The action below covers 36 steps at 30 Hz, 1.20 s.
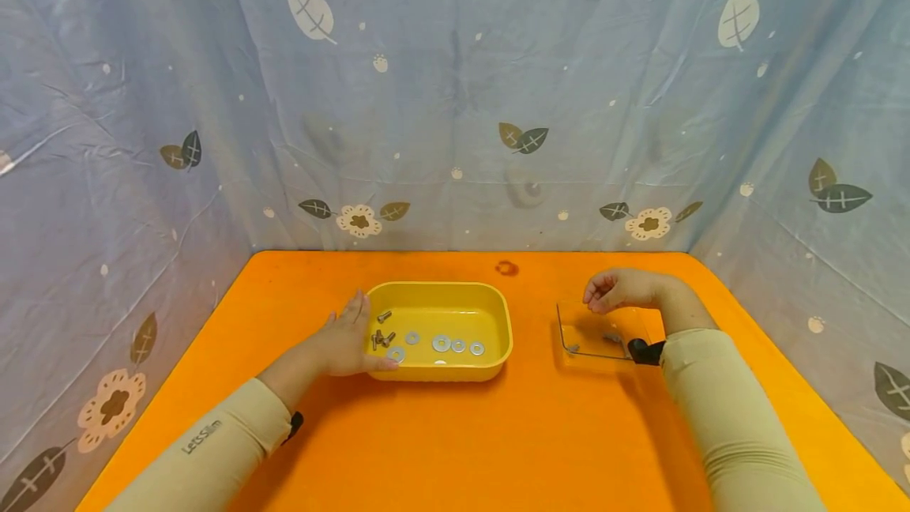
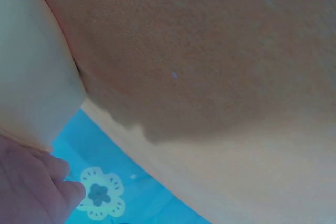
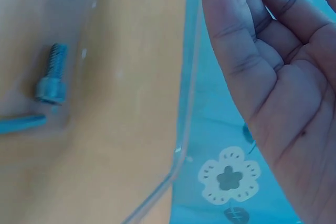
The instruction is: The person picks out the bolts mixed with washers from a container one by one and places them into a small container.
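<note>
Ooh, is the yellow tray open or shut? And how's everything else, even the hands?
Yellow tray: upright, open on top
Screws in it: loose
Washers in it: loose, flat
Clear box: holds a screw
Left hand: touching the tray's left end
Right hand: curled near the box; grip unclear

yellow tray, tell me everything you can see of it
The yellow tray is a shallow, open rectangle with rounded corners and a plastic-looking wall and rim. It sits upright on the orange table. Screws lie toward its left end and flat washers are spread on its floor. The left hand touches its left end and near-left corner.
</note>
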Available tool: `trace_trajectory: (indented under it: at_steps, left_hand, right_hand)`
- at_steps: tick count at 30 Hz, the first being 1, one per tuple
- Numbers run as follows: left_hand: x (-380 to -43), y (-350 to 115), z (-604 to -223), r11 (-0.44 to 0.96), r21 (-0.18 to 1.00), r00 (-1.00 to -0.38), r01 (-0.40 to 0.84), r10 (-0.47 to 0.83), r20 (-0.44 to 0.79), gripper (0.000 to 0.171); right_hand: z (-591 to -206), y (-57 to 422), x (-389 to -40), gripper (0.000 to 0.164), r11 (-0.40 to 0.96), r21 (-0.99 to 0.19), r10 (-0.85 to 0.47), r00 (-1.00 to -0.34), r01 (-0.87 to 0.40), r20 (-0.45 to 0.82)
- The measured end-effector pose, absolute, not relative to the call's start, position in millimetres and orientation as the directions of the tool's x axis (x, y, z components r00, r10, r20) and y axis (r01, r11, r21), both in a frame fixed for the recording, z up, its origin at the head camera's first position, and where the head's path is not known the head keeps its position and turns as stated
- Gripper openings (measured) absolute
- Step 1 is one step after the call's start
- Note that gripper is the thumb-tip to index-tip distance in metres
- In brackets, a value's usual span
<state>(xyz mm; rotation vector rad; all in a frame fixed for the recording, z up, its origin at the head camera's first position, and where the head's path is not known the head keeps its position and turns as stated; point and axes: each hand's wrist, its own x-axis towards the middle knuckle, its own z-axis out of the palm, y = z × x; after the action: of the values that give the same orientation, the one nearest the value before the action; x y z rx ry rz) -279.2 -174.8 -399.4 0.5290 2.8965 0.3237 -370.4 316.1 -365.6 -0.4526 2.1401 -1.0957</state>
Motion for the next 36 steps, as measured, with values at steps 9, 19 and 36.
trace_trajectory:
  at_steps: [9, 19, 36]
  left_hand:
    - [-282, -174, -399, 0.913, 0.244, -0.920, 0.326, 0.366, -0.139, 0.128]
    - [-282, -175, -398, 0.912, 0.241, -0.920, 0.331, 0.369, -0.133, 0.127]
    - [-284, -177, -400, 0.911, 0.234, -0.916, 0.341, 0.377, -0.134, 0.130]
  right_hand:
    - [-343, 300, -375, 0.029, 0.591, -0.806, -0.550, -0.749, -0.035, -0.370]
    - [-319, 260, -382, 0.024, 0.573, -0.793, -0.574, -0.792, -0.207, -0.208]
    - [-307, 136, -391, 0.018, 0.533, -0.788, -0.681, -0.709, -0.309, -0.183]
